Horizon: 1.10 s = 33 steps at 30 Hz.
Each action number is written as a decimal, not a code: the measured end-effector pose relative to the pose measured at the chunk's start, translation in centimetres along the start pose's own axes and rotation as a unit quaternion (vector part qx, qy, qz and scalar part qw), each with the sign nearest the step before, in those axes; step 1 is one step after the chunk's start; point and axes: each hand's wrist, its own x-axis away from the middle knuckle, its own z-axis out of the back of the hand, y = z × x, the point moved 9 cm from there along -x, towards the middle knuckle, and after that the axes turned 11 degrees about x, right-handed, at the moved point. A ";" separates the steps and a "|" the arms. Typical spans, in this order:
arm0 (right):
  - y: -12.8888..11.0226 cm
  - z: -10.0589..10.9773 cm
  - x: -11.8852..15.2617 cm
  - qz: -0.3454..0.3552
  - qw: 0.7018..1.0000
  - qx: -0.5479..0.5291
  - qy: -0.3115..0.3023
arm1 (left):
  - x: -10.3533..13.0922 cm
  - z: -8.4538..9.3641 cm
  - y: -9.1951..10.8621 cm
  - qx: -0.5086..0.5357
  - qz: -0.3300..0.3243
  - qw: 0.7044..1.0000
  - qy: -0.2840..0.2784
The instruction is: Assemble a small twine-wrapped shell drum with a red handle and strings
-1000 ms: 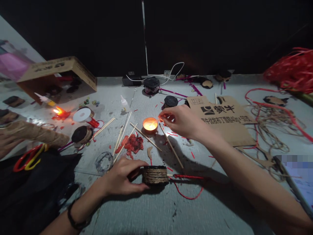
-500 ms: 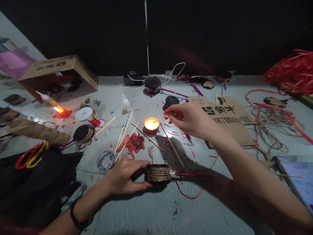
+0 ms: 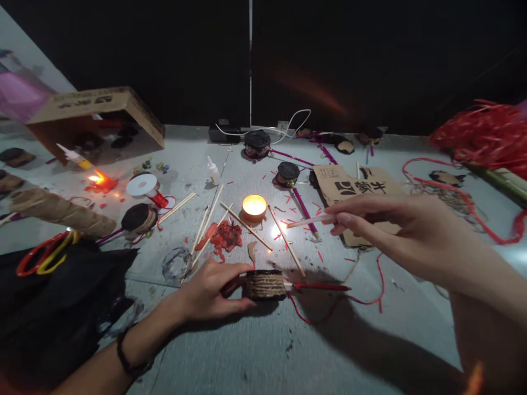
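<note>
My left hand [image 3: 212, 293] grips the left side of a small twine-wrapped drum [image 3: 265, 286] with black faces, resting on edge on the grey tabletop. A handle wrapped in red [image 3: 323, 287] points right from the drum, and a red cord [image 3: 307, 318] curls beside it. My right hand [image 3: 382, 230] pinches a thin pale stick [image 3: 308, 220] between thumb and fingers. A small bright flame glows at the stick's tip, above the table and right of the lit tealight candle [image 3: 254, 207].
Several wooden sticks [image 3: 247, 227] and a lump of red wax [image 3: 225, 236] lie near the candle. Another flame burns on red wax [image 3: 101, 182] at left. Around are a glue bottle [image 3: 213, 171], scissors [image 3: 45, 258], black cloth [image 3: 74, 307], cardboard [image 3: 349, 189] and red strands [image 3: 489, 137].
My right hand has drawn the stick out of the candle, moving right and toward me, and its tip now burns. The left hand still holds the drum in nearly the same place.
</note>
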 end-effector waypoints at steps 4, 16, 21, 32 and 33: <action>0.5 -0.5 -0.1 0.010 1.000 0.027 0.009 | 0.1 0.3 0.3 -0.014 -0.027 1.000 -0.006; 1.4 -5.0 -1.5 0.015 0.998 0.036 -0.056 | 0.1 0.5 0.7 -0.019 -0.057 0.998 0.002; 1.0 -3.4 -0.8 0.027 0.998 0.046 -0.028 | 0.2 0.4 0.8 -0.018 -0.063 0.998 0.002; -1.7 0.3 1.9 0.085 0.994 0.060 0.029 | 0.0 0.4 0.8 -0.018 -0.034 0.999 -0.002; -1.8 0.4 1.9 0.086 0.994 0.064 0.032 | 0.0 0.5 0.9 -0.022 -0.039 0.999 0.003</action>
